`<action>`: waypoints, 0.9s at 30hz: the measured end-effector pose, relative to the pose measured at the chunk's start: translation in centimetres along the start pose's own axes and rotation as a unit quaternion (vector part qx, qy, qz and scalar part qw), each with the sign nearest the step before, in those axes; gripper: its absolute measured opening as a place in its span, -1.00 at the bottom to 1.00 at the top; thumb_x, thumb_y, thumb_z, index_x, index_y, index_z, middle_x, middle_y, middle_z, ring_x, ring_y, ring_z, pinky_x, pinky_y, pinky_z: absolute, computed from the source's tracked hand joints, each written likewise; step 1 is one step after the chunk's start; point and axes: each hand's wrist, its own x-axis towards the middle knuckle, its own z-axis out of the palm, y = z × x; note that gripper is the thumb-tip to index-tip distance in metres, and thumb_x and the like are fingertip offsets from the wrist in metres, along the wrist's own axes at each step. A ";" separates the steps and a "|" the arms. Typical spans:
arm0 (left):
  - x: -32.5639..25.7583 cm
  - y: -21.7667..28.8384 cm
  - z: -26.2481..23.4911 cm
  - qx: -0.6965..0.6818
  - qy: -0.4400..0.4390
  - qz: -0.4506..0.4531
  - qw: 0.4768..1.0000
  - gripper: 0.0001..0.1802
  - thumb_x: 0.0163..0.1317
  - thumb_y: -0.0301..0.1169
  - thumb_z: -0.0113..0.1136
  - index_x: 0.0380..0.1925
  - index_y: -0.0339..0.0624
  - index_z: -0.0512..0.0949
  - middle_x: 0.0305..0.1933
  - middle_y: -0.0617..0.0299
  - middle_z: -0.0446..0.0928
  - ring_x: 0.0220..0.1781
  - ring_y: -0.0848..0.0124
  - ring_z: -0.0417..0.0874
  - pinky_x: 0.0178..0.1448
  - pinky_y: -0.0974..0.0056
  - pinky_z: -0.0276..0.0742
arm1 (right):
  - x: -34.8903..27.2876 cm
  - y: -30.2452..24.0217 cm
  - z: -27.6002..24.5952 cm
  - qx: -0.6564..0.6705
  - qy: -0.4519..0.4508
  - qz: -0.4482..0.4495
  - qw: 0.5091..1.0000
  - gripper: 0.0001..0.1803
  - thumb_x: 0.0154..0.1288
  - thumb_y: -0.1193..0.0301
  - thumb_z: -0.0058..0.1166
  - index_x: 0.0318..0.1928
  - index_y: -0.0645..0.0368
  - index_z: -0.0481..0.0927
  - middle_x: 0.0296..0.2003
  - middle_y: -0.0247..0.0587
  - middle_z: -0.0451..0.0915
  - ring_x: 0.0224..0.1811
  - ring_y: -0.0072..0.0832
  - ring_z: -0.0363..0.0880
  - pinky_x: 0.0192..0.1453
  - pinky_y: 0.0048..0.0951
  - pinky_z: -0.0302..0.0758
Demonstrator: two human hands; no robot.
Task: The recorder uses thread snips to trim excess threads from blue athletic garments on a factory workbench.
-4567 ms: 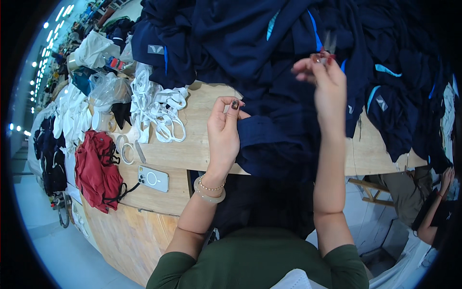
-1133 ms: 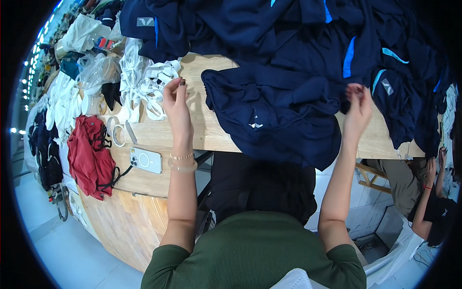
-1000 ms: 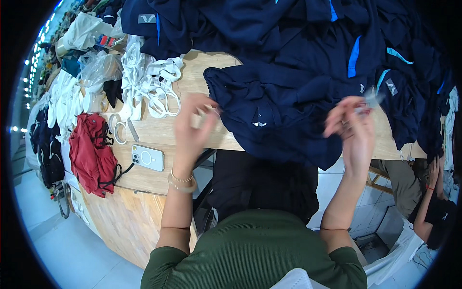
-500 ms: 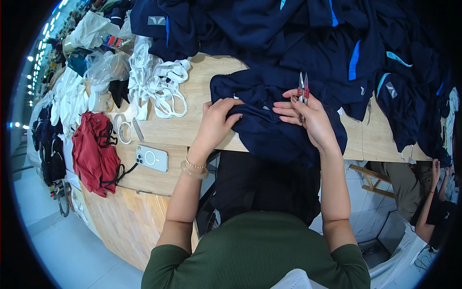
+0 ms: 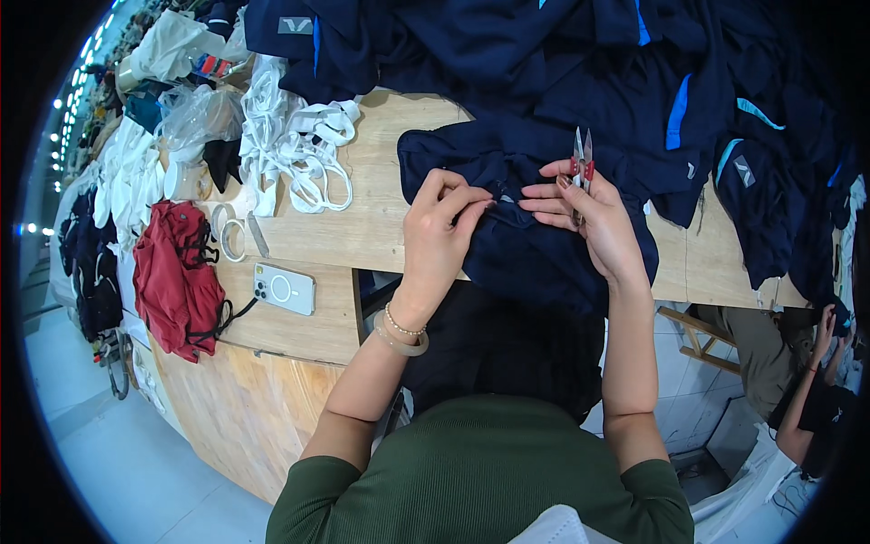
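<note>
Nearest is the wearer's green shirt (image 5: 480, 462), both forearms reaching over the near edge of the table (image 5: 390, 172). At left, the phone (image 5: 284, 290) lies between the red cloth (image 5: 177, 281) and the wearer's left arm, with the tape rolls (image 5: 233, 240) just beyond. At right, below table level, stands a stool (image 5: 696, 343); farther right, a co-worker's hand (image 5: 826, 328) is raised.

In the middle, the navy garment (image 5: 517, 258) lies crumpled under both hands at the near edge. The left hand (image 5: 439, 231) is closed in a pinch, thumb and forefinger on the garment beside a small pale mark; how much cloth lies between the tips is too small to tell. The right hand (image 5: 603, 222) grips the snips (image 5: 589, 170) under its thumb, blades parted and pointing far, the other fingers loosely spread at the cloth. Good practice, judging from this pose: lift the pinched part clear of the folds, steady the cloth with the free right fingers, and mind that the blade tips meet neither fabric nor fingertips.

Farther off, at left, white straps (image 5: 308, 172) lie tangled; a navy pile (image 5: 507, 54) spreads across the far side.
</note>
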 end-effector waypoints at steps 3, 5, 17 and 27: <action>-0.3 0.1 0.0 -0.046 0.018 -0.045 0.998 -0.84 0.12 -0.62 0.28 -0.27 -0.35 0.59 -0.34 0.17 0.51 -0.40 0.41 0.56 -0.33 0.38 0.47 | -0.1 -0.1 -0.3 0.005 -0.006 -0.017 1.000 -0.68 0.52 0.37 -0.23 0.10 0.31 0.42 -0.10 0.07 0.64 -0.11 -0.30 0.72 -0.06 -0.46 0.65; -0.6 0.2 -0.2 -0.077 0.043 -0.092 0.992 -0.95 0.21 -0.66 0.19 -0.34 -0.38 0.53 -0.33 0.15 0.55 -0.40 0.47 0.58 -0.35 0.44 0.45 | -0.4 -0.2 0.3 0.021 0.015 -0.043 0.999 -0.68 0.54 0.34 -0.23 0.08 0.29 0.43 -0.21 -0.05 0.63 -0.26 -0.40 0.67 -0.20 -0.54 0.59; -0.9 -0.4 -0.6 0.078 0.062 0.001 0.995 -0.98 0.29 -0.62 0.12 -0.33 -0.32 0.50 -0.32 0.14 0.57 -0.38 0.36 0.58 -0.36 0.38 0.44 | -4.8 1.0 1.9 0.045 -0.061 0.074 0.994 -0.75 0.47 0.22 -0.02 -0.18 0.16 0.49 -0.57 -0.47 0.36 -0.63 -0.71 0.19 -0.55 -0.64 0.06; -1.0 -1.0 -0.3 -0.022 0.057 -0.009 0.998 -0.95 0.31 -0.66 0.06 -0.33 -0.34 0.49 -0.32 0.12 0.58 -0.31 0.40 0.61 -0.22 0.40 0.52 | -4.2 -0.1 3.6 -0.405 0.049 -0.129 0.904 -0.78 0.17 0.27 0.28 -0.40 0.18 0.65 -0.67 -0.18 0.55 -0.69 -0.38 0.46 -0.58 -0.42 0.25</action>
